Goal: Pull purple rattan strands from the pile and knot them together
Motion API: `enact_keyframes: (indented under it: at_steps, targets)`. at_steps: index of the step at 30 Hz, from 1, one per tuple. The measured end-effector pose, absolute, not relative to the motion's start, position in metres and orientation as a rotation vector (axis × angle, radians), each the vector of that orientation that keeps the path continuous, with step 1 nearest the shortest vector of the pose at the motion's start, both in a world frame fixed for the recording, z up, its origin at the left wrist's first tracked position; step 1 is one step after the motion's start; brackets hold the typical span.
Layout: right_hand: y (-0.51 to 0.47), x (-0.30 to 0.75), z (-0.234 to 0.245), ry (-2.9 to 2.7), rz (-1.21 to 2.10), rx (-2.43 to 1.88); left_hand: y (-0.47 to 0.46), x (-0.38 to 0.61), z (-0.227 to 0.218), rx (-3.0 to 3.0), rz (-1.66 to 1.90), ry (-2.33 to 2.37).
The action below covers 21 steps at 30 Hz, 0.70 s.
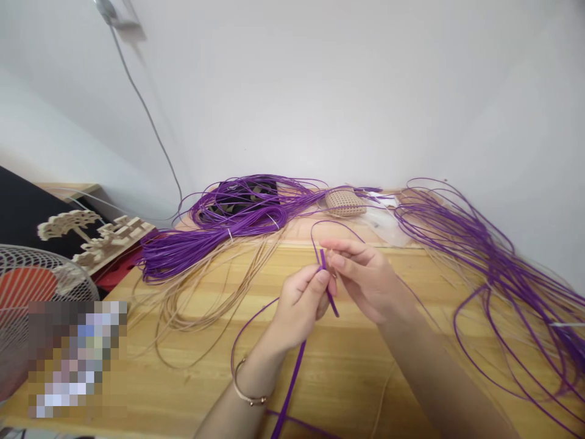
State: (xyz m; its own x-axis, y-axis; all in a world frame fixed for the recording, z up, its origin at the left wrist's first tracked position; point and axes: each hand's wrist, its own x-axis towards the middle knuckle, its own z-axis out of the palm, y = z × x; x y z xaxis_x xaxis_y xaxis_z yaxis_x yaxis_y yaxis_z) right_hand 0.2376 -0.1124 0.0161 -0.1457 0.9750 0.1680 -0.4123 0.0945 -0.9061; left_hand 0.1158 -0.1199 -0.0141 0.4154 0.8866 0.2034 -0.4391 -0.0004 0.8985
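Observation:
Over the middle of the wooden table, my left hand (301,302) grips several purple strands (292,390) between thumb and fingers. A short purple end pokes up above the thumb, and the strands run down from the fist toward the near edge. Close on the right, my right hand (365,274) pinches with thumb and forefinger beside that end. A thin purple strand loops up behind both hands and seems to pass into the pinch; exactly what the right fingertips hold is partly hidden.
A tied purple bundle (183,250) and tan strands (192,314) lie left, more loose purple strands (493,262) right. A woven tan piece (346,202) and clear plastic bag (388,227) sit by the wall. A fan (41,292) and wooden model (109,241) stand far left.

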Motion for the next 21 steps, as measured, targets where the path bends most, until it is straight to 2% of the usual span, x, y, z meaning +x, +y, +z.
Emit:
enact_keyframes:
  at_steps: [5,9,12,18,21]
  targets:
    - [-0.111,0.234,0.020,-1.015,1.611,-0.652,-0.120,0.111,-0.014,1.016,0.953,0.250]
    - [-0.116,0.232,0.020,-1.045,1.625,-0.622,-0.120,0.110,-0.017,0.976,0.909,0.192]
    - [-0.111,0.238,0.020,-1.045,1.533,-0.683,-0.118,0.107,-0.017,0.967,0.932,0.227]
    - [-0.044,0.252,0.016,-1.056,1.046,-1.034,-0.110,0.094,-0.025,0.899,1.089,0.401]
    - [-0.006,0.223,0.013,-1.337,1.094,-1.267,-0.111,0.091,-0.031,0.887,1.087,0.473]
